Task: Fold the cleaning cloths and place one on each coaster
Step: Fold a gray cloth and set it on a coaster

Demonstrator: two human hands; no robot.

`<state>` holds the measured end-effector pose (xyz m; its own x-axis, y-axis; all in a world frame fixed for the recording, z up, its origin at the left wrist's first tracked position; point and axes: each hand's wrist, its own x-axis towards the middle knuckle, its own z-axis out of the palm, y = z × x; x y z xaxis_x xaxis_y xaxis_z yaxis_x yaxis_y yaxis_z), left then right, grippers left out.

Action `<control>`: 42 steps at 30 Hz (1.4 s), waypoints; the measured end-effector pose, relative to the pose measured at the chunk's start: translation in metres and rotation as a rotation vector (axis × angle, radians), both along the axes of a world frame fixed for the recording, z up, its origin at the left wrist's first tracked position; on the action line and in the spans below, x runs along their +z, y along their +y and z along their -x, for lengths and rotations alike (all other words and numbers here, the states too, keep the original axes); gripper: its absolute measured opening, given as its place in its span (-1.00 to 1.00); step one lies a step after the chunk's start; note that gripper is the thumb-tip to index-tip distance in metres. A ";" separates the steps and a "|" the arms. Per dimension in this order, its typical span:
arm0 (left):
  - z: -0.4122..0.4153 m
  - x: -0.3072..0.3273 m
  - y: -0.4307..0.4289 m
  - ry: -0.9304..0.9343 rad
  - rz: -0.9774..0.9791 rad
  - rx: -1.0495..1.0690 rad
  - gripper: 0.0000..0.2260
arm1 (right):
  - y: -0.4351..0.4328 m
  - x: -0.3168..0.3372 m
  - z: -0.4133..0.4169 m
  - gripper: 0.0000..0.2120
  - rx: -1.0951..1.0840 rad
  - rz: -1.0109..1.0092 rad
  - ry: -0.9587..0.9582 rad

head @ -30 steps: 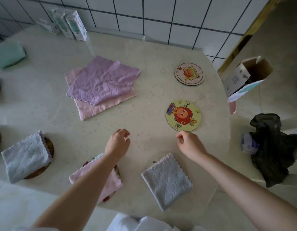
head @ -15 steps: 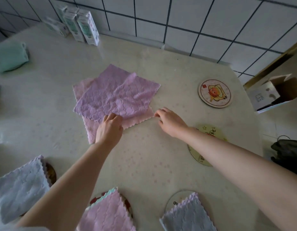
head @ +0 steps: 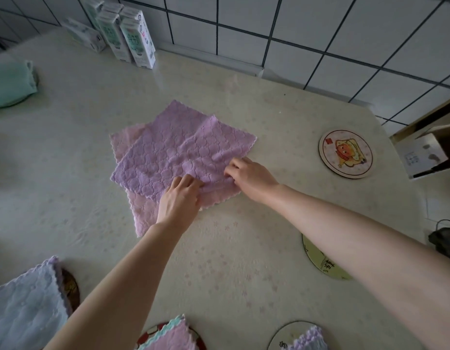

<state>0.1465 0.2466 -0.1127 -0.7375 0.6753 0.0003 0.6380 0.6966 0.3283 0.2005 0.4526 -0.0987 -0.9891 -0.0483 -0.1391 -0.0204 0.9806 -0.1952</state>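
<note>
A purple cloth [head: 178,152] lies unfolded on top of a pink cloth [head: 143,210] in the middle of the table. My left hand [head: 179,198] pinches the purple cloth's near edge. My right hand [head: 249,175] grips its near right corner. A bare round coaster [head: 345,152] with a cartoon picture sits to the right. A second bare coaster [head: 320,263] shows partly under my right forearm. Folded cloths rest on coasters at the near edge: a pale blue cloth [head: 24,306], a pink cloth [head: 168,337] and a lilac cloth [head: 309,339].
Several white cartons [head: 133,34] stand against the tiled wall at the back left. A green folded cloth [head: 9,82] lies at the far left. An open cardboard box [head: 431,150] stands at the right edge, and a dark bag [head: 446,238] lies below it.
Both hands reached forward from the near edge to the unfolded cloths and closed on the purple cloth's near edge. The view moved forward with them.
</note>
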 end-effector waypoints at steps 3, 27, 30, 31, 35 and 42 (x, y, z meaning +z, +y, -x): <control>0.006 0.001 -0.001 -0.005 -0.020 -0.007 -0.84 | -0.001 0.001 0.006 -0.88 -0.004 0.002 0.017; 0.005 0.070 0.010 -0.133 -0.353 0.414 -0.68 | -0.037 0.093 0.035 -0.85 -0.029 0.558 0.194; -0.002 0.083 0.010 -0.035 -0.435 0.369 -0.84 | -0.044 0.104 0.032 -0.84 -0.060 0.608 0.259; -0.005 0.088 0.012 -0.019 -0.446 0.361 -0.85 | -0.047 0.108 0.031 -0.84 -0.072 0.628 0.278; -0.012 0.106 0.024 -0.075 -0.513 0.421 -0.80 | -0.056 0.126 0.026 -0.85 -0.075 0.674 0.328; -0.015 0.123 0.010 0.082 -0.503 0.414 -0.88 | -0.046 0.159 0.003 -0.85 -0.010 0.643 0.370</control>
